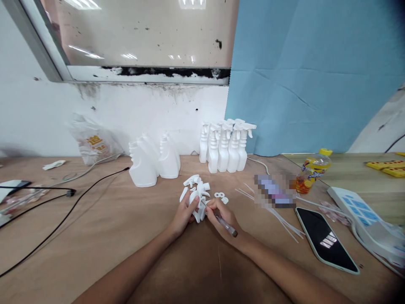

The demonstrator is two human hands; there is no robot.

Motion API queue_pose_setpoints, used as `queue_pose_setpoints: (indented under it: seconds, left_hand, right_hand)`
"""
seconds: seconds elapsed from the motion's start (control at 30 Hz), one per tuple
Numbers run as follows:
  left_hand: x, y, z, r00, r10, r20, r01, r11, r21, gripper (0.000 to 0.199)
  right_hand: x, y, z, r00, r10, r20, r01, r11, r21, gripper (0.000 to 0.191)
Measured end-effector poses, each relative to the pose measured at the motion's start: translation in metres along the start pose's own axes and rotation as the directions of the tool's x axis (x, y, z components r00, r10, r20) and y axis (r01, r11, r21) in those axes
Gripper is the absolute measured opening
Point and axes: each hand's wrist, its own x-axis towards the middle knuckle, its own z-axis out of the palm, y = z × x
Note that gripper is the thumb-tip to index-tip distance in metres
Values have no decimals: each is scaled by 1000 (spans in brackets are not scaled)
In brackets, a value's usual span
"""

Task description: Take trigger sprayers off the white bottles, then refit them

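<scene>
My left hand point(181, 217) is closed around a white trigger spray head point(201, 210) above the table. In my right hand point(224, 215) is a pen point(228, 226) with a dark see-through barrel, its tip end at the spray head. Where exactly the tip touches is too small to tell. Just beyond my fingers lie more loose white spray heads point(191, 180), partly hidden by my left hand. To their right are small white rings point(219, 195). Thin white dip tubes point(286, 223) lie farther right.
Several white bottles with spray heads point(223, 154) stand by the wall, left of them bottles without heads point(143, 169). At right are a phone point(325, 240), a blurred-out item point(274, 191), a yellow-capped drink bottle point(311, 173) and a white device point(363, 217). Black cables point(82, 202) cross the left side.
</scene>
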Motion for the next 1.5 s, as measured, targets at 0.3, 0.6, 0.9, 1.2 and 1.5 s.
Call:
queue_pose_setpoints:
  seconds: [0.3, 0.6, 0.9, 1.2, 1.5]
  left_hand:
    - [3, 0, -4, 997, -37, 74, 35, 999, 15, 41]
    - [10, -8, -13, 995, -58, 83, 60, 998, -33, 41]
    - [8, -4, -12, 987, -95, 133, 100, 994, -39, 42]
    - [10, -7, -12, 991, -87, 102, 92, 995, -36, 42]
    - [10, -7, -12, 994, -84, 71, 86, 996, -27, 42]
  right_hand:
    - [9, -6, -8, 958, 226, 179, -283, 857, 431, 22]
    - [8, -4, -1, 953, 229, 200, -301, 806, 509, 25]
    - [9, -4, -3, 958, 209, 197, -278, 844, 458, 24]
    - [4, -6, 3, 969, 235, 80, -245, 860, 448, 22]
    - [6, -3, 2, 941, 313, 131, -336, 799, 498, 21]
